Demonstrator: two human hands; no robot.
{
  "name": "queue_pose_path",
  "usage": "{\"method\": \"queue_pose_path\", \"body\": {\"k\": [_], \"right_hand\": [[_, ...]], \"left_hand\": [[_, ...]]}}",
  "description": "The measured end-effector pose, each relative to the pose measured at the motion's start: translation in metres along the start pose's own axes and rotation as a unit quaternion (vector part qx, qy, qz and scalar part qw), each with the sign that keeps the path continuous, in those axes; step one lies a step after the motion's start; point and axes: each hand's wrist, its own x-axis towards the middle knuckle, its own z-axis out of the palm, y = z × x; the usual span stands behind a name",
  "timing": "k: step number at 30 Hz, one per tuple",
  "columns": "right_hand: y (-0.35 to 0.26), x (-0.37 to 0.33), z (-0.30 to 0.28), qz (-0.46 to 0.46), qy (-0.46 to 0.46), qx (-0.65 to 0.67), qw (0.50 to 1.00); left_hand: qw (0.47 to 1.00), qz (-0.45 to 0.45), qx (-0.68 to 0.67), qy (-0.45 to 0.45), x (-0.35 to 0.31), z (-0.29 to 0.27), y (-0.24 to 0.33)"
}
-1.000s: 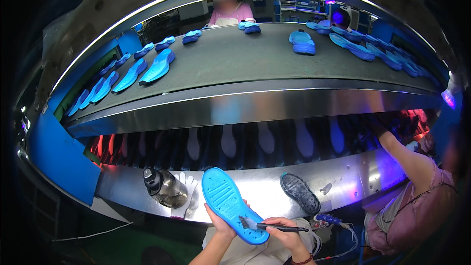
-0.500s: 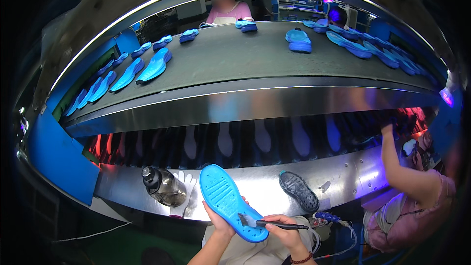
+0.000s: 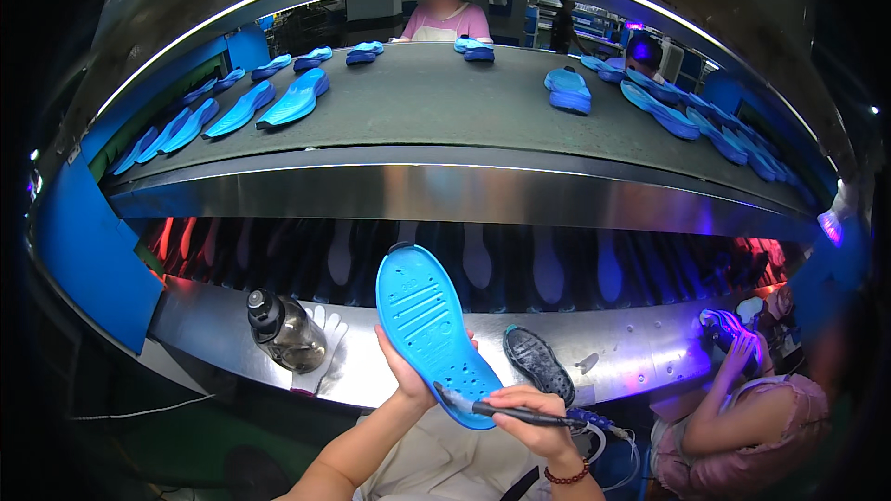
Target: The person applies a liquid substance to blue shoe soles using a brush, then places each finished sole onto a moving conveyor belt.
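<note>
My left hand (image 3: 406,373) is wrapped round the side of a bright blue shoe sole (image 3: 425,320), holding it tilted above my lap. Its face toward me has raised ribs in the middle and small holes near the lower end. Between the fingers of my right hand (image 3: 536,438) is a brush with a black handle (image 3: 497,411). The bristles touch the lower left edge of the sole. Just right of the sole, a dark perforated shoe sole (image 3: 538,364) lies on the metal ledge (image 3: 631,366).
A dark see-through bottle (image 3: 290,339) and a white glove (image 3: 327,343) rest on the ledge at left. Beyond, blue soles (image 3: 295,98) line a conveyor belt (image 3: 418,97), above a lower row of dark shapes. A co-worker (image 3: 742,427) handles something under purple light at right.
The brush has moved from the sole's inner face to its lower left edge. The sole stands more upright. The co-worker's arm has drawn back from the lower row.
</note>
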Motion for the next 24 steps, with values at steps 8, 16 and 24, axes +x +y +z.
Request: {"method": "queue_pose_path", "body": {"k": [8,16,24], "right_hand": [[-0.001,0.006,-0.010,-0.010,0.068,0.064,0.996],[0.017,-0.006,0.002,0.011,0.089,0.067,0.994],[0.024,-0.017,0.001,0.115,0.142,0.239,0.954]], "left_hand": [[0.998,0.003,-0.054,-0.027,-0.003,0.017,0.008],[0.999,0.028,-0.027,-0.037,-0.006,0.009,0.010],[0.999,0.023,0.027,-0.031,-0.013,0.019,0.006]]}}
